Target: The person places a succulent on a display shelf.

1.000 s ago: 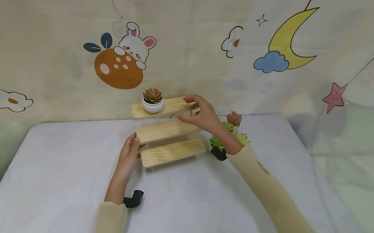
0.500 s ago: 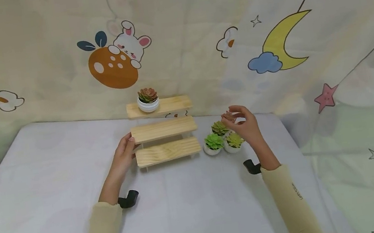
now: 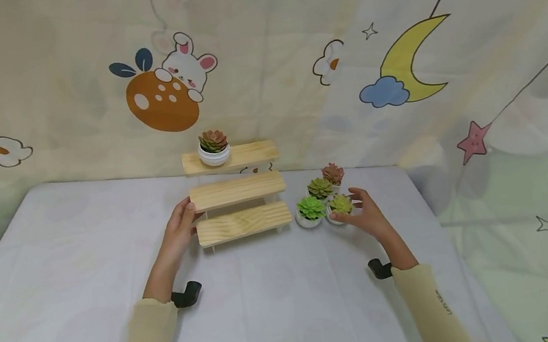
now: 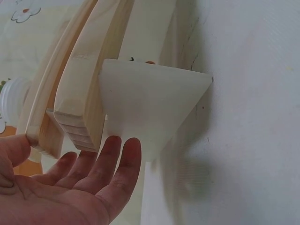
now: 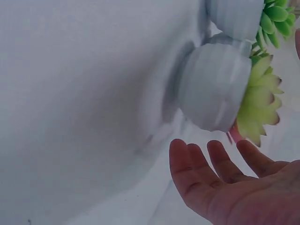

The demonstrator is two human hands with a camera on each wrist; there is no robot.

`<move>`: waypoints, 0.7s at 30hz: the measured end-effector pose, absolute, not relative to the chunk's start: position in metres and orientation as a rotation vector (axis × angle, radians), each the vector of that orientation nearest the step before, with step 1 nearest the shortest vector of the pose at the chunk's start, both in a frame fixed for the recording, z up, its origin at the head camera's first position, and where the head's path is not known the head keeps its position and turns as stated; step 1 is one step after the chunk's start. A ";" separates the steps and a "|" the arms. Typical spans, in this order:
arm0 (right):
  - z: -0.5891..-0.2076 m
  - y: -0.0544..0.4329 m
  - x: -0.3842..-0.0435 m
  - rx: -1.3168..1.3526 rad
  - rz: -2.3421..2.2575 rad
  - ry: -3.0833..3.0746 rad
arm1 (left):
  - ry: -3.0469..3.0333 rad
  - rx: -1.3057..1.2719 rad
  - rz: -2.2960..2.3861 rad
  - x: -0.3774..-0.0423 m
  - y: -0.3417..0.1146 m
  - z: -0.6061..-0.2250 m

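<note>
In the head view my left hand [image 3: 179, 222] is at the left end of a three-tier wooden display stand [image 3: 237, 190]. The left wrist view shows its thumb and fingertips right at the board ends, beside the stand's whitish side panel [image 4: 150, 93], with the fingers loosely bent. My right hand [image 3: 370, 219] reaches around a yellow-green potted succulent [image 3: 341, 204], thumb in front and fingers at its right side. Seen from the right wrist, the fingers stand spread beside the white pot [image 5: 213, 86], with a gap between them. That pot stands on the table.
Beside it stand a bright green succulent [image 3: 311, 208], a darker green one [image 3: 319, 188] and a reddish one [image 3: 333, 174]. Another reddish succulent in a white pot [image 3: 214, 148] sits on the top tier. A printed cloth backdrop [image 3: 258, 67] hangs behind the white table [image 3: 273, 307].
My right hand has moved from the top tier's right end over to the succulents, past the reddish one, then down to the yellow-green one. The left hand has stayed at the stand.
</note>
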State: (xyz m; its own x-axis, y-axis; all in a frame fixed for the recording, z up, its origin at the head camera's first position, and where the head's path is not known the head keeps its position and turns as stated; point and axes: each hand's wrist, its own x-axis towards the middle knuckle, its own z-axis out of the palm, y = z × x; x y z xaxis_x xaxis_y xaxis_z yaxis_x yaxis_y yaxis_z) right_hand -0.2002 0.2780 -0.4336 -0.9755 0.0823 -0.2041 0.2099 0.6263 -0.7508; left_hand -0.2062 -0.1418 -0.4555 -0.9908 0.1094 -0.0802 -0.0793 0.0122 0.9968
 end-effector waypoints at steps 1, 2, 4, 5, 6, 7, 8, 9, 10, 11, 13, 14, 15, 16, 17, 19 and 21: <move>-0.435 0.278 -0.200 0.250 -1.274 2.697 | 2.134 0.031 2.119 -0.206 -0.142 -0.456; -0.438 0.279 -0.201 0.253 -1.277 2.696 | 2.130 0.032 2.122 -0.206 -0.142 -0.456; -0.442 0.280 -0.202 0.258 -1.282 2.691 | 2.134 0.033 2.123 -0.206 -0.142 -0.457; -0.443 0.280 -0.202 0.260 -1.283 2.687 | 2.136 0.032 2.123 -0.206 -0.142 -0.458; -0.445 0.281 -0.203 0.265 -1.281 2.681 | 2.139 0.031 2.120 -0.206 -0.142 -0.458; -0.447 0.282 -0.204 0.268 -1.281 2.674 | 2.141 0.031 2.120 -0.206 -0.142 -0.458; -0.450 0.283 -0.204 0.266 -1.278 2.668 | 2.138 0.034 2.125 -0.206 -0.142 -0.457; -0.451 0.283 -0.205 0.271 -1.272 2.662 | 2.141 0.035 2.122 -0.205 -0.142 -0.457; -0.453 0.284 -0.206 0.274 -1.265 2.655 | 2.140 0.035 2.124 -0.205 -0.142 -0.456; -0.454 0.284 -0.206 0.281 -1.258 2.652 | 2.138 0.035 2.126 -0.205 -0.142 -0.455; -0.456 0.284 -0.207 0.307 -1.240 2.650 | 2.135 0.041 2.130 -0.204 -0.142 -0.454; -0.456 0.285 -0.207 0.322 -1.234 2.648 | 2.133 0.044 2.131 -0.204 -0.142 -0.454; -0.457 0.285 -0.207 0.339 -1.229 2.646 | 2.130 0.048 2.130 -0.203 -0.142 -0.453; -0.457 0.286 -0.207 0.354 -1.226 2.645 | 2.125 0.050 2.133 -0.203 -0.142 -0.453; -0.458 0.286 -0.207 0.369 -1.223 2.646 | 2.123 0.053 2.132 -0.204 -0.142 -0.453; -0.458 0.287 -0.207 0.381 -1.223 2.649 | 2.122 0.055 2.129 -0.204 -0.142 -0.455; -0.460 0.288 -0.205 0.380 -1.218 2.664 | 2.118 0.048 2.127 -0.205 -0.141 -0.456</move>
